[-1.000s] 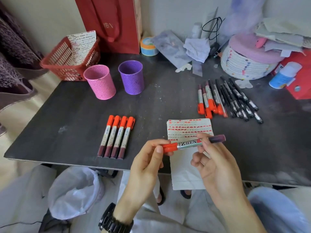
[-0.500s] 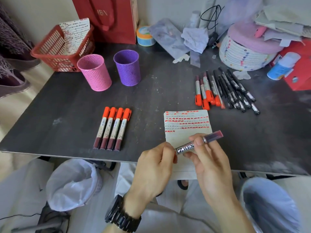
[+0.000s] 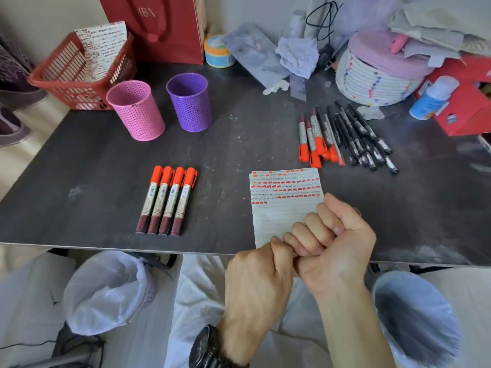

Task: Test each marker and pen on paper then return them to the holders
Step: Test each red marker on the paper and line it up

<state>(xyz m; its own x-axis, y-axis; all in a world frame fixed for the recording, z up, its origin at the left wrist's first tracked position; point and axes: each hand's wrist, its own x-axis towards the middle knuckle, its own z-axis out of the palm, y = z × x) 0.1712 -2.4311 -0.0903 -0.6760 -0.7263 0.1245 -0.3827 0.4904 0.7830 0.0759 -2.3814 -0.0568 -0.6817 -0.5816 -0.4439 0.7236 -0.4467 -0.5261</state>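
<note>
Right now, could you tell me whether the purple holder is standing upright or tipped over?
Upright: the purple holder stands on its base on the table, open mouth up, beside the pink holder.

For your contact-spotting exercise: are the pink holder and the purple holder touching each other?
Apart. The head view shows a strip of dark table between the pink holder and the purple holder, from rims down to bases.
</note>
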